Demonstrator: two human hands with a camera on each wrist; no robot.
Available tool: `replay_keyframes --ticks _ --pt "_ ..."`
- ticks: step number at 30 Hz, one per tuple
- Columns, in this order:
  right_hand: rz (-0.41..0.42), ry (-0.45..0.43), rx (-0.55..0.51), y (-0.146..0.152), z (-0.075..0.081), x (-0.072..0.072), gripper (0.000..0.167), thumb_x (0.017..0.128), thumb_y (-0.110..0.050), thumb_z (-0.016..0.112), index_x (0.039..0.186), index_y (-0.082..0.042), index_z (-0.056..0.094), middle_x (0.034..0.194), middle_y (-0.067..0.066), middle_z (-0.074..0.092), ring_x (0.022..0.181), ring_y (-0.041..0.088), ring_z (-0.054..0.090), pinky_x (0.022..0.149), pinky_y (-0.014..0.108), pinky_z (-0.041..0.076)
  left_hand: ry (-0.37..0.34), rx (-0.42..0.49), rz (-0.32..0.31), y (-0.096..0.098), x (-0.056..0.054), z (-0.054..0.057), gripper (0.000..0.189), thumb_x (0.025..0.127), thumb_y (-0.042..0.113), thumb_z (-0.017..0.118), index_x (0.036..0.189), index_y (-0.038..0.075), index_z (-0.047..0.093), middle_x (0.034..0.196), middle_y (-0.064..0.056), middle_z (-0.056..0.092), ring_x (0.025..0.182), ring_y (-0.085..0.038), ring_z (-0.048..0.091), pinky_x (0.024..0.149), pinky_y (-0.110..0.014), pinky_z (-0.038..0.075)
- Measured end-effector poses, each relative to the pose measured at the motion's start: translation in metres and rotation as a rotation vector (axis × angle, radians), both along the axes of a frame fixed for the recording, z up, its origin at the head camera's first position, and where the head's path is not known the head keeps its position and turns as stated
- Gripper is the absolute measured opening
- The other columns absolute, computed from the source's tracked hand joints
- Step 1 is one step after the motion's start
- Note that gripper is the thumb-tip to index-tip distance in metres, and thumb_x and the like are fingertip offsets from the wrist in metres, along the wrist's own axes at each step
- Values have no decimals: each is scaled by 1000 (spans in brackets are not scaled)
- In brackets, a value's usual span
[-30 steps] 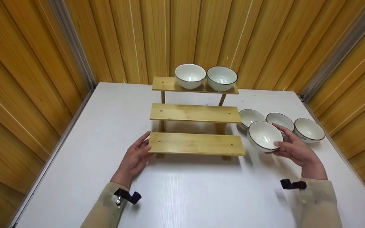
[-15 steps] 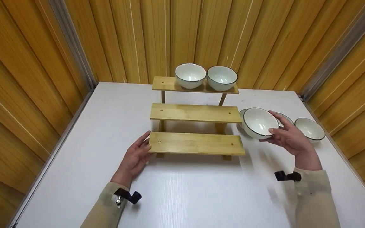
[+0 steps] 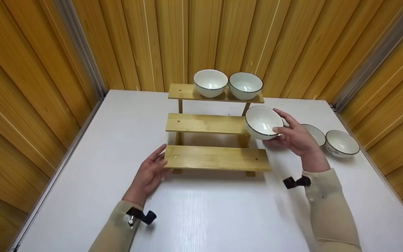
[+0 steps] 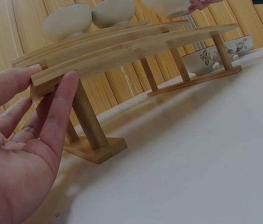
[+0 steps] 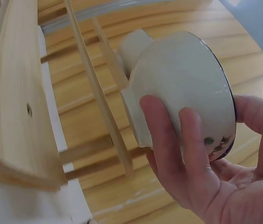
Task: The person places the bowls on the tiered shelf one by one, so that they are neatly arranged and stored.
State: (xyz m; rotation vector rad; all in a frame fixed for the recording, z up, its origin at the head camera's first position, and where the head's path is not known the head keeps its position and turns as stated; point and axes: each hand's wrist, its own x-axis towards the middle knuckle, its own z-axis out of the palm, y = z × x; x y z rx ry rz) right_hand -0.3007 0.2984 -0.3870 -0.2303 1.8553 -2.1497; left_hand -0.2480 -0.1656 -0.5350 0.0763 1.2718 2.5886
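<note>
The right hand (image 3: 296, 137) clamps a tilted floral bowl (image 3: 262, 120) in its fingers (image 5: 158, 125), best levelled before meeting the middle shelf (image 3: 206, 123); the left hand (image 3: 150, 175) pinches the bottom shelf (image 3: 216, 157).

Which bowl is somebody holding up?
The bowl in the right hand, by the right end of the middle shelf. The other bowls stand on the top shelf or the table, unheld.
</note>
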Motion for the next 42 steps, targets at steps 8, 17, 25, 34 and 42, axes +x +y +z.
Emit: replay_keyframes --ticks 8,17,25,34,42 --pt "6 -36 18 -38 7 -18 74 101 4 51 163 -25 23 147 23 31 86 23 78 75 28 63 4 -15 -1 0 1 -1 66 103 -5 49 163 14 29 145 -7 48 117 -19 66 87 -31 59" --pt "-39 -45 58 -80 10 -33 77 99 2 57 163 -25 25 157 24 24 93 20 75 82 38 64 -13 -11 21 1 1 -1 64 102 -7 50 161 14 34 143 -8 48 116 -19 67 84 -29 60" --pt "-38 -59 71 -110 9 -39 78 97 4 58 163 -25 27 153 20 27 88 22 74 76 39 64 -22 -20 18 2 1 0 65 102 -7 50 161 15 33 143 -7 47 116 -19 67 86 -30 60" --pt "-51 -73 115 -139 2 -48 78 97 2 59 162 -27 30 140 24 44 86 22 73 73 36 64 -18 -51 9 1 1 0 66 102 -5 51 162 16 33 145 -6 49 117 -18 67 92 -33 59" --pt "-39 -80 116 -150 -3 -49 77 98 -1 61 163 -26 29 133 22 49 81 20 74 71 33 64 -13 -43 5 0 0 -1 66 102 -5 52 162 15 32 147 -8 47 118 -19 66 90 -32 59"
